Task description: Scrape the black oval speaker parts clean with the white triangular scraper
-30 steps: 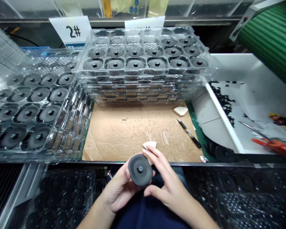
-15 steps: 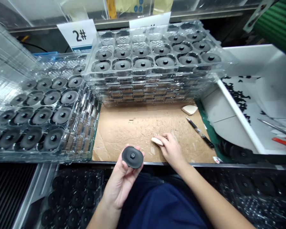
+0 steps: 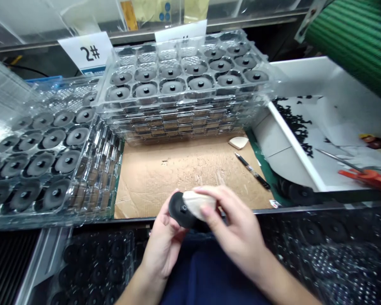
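My left hand (image 3: 165,237) grips a round black rubber disc (image 3: 179,214) by its edge, its small central stud facing up. In my right hand (image 3: 233,224) is a cream-coloured wedge-shaped pad (image 3: 197,203), pinched between thumb and fingers. The pad lies over the right part of the disc, close beside the stud; whether it presses on the surface cannot be made out. Both hands are above the front edge of a cardboard sheet (image 3: 152,178). A second cream pad (image 3: 238,142) and a black pen (image 3: 252,170) lie on the cardboard's right side.
Stacked clear trays (image 3: 178,99) of black discs stand behind the cardboard, with another stack (image 3: 92,156) at the left. At the right, a white bin (image 3: 296,148) holds small black scraps and a red-handled screwdriver (image 3: 365,178). More dark trays (image 3: 98,262) sit below the table edge.
My right hand has lifted the cream pad off the cardboard and brought it left onto the disc. The disc has tilted in my left hand, and the view has shifted to the right.
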